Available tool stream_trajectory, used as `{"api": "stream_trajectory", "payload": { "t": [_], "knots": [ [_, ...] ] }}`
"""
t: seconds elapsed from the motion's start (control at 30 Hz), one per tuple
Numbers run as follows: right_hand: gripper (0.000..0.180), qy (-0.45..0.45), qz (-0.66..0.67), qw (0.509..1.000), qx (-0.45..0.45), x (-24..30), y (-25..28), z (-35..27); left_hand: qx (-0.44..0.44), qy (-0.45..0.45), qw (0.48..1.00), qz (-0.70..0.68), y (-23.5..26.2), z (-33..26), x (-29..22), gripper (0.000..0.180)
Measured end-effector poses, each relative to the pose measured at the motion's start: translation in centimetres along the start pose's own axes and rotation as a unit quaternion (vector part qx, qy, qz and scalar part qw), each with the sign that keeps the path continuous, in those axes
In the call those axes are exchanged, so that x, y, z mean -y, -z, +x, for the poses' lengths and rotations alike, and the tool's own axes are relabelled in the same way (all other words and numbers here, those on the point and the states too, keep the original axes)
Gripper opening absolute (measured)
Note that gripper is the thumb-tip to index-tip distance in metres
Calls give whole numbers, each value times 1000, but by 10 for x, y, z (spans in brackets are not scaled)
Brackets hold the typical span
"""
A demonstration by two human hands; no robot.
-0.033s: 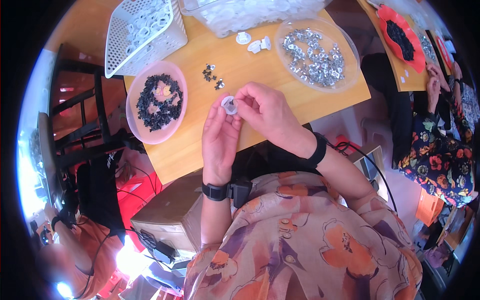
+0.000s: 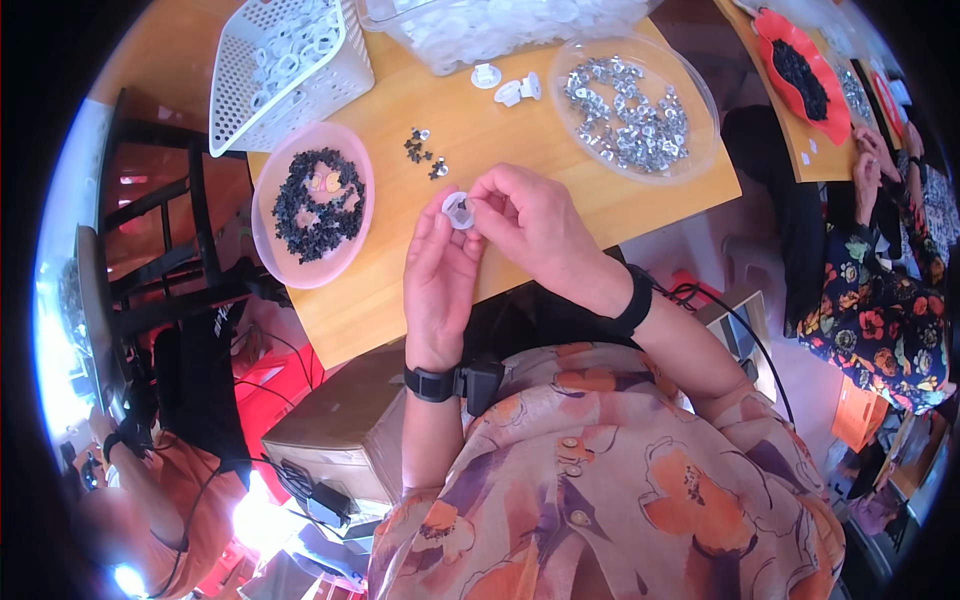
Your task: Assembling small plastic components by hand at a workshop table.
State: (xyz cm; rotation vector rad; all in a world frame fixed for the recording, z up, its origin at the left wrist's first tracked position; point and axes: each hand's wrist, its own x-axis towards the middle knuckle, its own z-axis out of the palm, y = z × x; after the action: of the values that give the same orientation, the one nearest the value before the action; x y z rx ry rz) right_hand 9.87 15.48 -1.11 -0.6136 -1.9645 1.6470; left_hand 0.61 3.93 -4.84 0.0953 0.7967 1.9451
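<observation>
My left hand (image 2: 440,270) holds a small round white plastic part (image 2: 458,211) upright between thumb and fingers, above the table's near edge. My right hand (image 2: 530,218) is closed in a pinch against that part's right side. A dark spot shows at its fingertips, inside the white ring; whether it is a separate piece is too small to tell. Just beyond the hands lie several small black pieces (image 2: 417,146) with bits of shiny metal among them. To the left stands a pink bowl (image 2: 263,235) of black pieces; to the right, a clear round tray (image 2: 706,140) of small metal parts.
A white perforated basket (image 2: 228,115) of white rings stands far left. A clear bin (image 2: 440,55) of white parts is at the back, with loose white parts (image 2: 516,92) before it. Co-workers sit on both sides; one's hands (image 2: 868,170) are near a red tray (image 2: 838,125).
</observation>
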Motion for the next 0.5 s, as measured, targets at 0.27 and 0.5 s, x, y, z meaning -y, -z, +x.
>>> {"api": "stream_trajectory", "payload": {
  "t": [0.27, 0.5],
  "knots": [
    [11, 75, -68, 994, -40, -9, -4, -2, 9, -13, 999, 40, -3, -1, 4, 39],
    [12, 58, -57, 995, -50, -11, -11, -3, 6, -20, 999, 35, -2, -1, 5, 38]
  ]
}}
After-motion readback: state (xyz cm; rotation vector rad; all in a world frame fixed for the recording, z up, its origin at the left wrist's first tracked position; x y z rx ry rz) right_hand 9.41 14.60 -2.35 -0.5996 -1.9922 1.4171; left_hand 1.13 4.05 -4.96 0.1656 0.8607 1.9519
